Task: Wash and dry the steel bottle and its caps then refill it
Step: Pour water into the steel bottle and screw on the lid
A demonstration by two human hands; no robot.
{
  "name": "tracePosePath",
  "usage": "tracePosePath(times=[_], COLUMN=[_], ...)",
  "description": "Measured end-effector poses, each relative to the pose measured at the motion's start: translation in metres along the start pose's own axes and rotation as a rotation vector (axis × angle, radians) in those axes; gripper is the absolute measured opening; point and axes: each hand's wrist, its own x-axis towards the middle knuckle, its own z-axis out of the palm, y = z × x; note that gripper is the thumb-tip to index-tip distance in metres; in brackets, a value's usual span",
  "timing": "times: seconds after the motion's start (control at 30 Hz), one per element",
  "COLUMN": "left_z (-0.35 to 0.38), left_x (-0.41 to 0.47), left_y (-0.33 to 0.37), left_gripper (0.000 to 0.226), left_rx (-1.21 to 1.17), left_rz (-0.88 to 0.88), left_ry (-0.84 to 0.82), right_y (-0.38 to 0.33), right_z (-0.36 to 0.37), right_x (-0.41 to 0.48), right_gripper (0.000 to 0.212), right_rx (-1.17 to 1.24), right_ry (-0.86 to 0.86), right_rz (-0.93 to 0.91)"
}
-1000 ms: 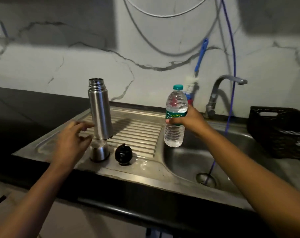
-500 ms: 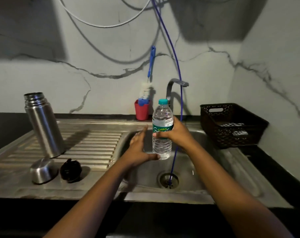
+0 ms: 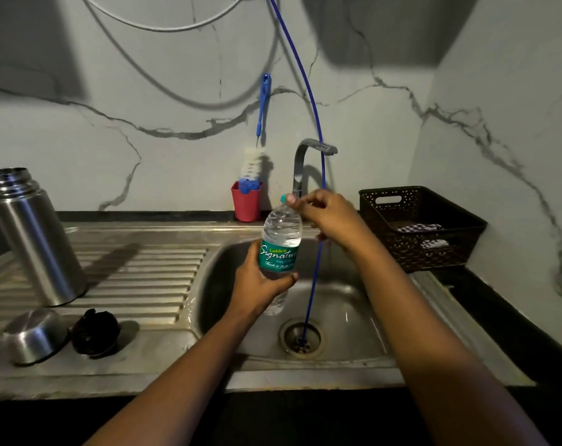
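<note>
One clear plastic bottle (image 3: 281, 231), left hand (image 3: 257, 284) wrapped round it, right hand (image 3: 329, 217) pinching teal cap (image 3: 283, 198)

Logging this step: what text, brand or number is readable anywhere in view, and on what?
"Golden": green label of the plastic water bottle.
"Signatur", its end hidden round the curve: same label, large white script.
Two smaller lines under it: too blurred to read.
Steel bottle, steel cap, black cap, basket: no text visible.
</note>
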Motion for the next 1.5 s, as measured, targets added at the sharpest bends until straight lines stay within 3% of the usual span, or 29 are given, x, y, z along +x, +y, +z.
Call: tracePosePath(times=[0.17, 0.33, 0.5, 0.63, 0.87, 1.13, 1.33, 1.5], left_z=[0.004, 0.001, -0.006, -0.007, -0.01, -0.011, -0.023, -0.061], left_x=[-0.003, -0.003, -0.005, -0.004, -0.003, -0.001, 0.001, -0.008], left_y=[0.003, 0.005, 0.007, 0.007, 0.005, 0.001, 0.006, 0.019], left_gripper=[0.075, 0.074, 0.072, 0.072, 0.07, 0.071, 0.07, 0.071], left_rx=[0.072, 0.059, 0.005, -0.003, -0.023, -0.056, -0.098, -0.117], left_rz=[0.026, 0.025, -0.011, -0.022, -0.036, -0.037, -0.002, 0.022], left_ry=[0.0, 0.023, -0.039, -0.065, -0.086, -0.061, 0.05, 0.147], right_y=[-0.026, -0.037, -0.031, -0.026, -0.028, -0.023, -0.009, -0.013], right_z=[0.001, 0.002, -0.006, -0.019, -0.033, -0.033, -0.022, 0.005], right_x=[0.023, 0.03, 0.032, 0.04, 0.047, 0.049, 0.035, 0.019], right_gripper=[0.054, 0.042, 0.018, 0.011, 0.026, 0.033, 0.031, 0.027], right_rx=[-0.524, -0.671, -0.403, -0.331, -0.302, -0.121, 0.263, 0.599], right_ry=[0.16, 0.064, -0.186, -0.335, -0.489, -0.425, -0.278, -0.269], right_rz=[-0.111, -0.212, -0.331, -0.358, -0.381, -0.356, -0.286, -0.176])
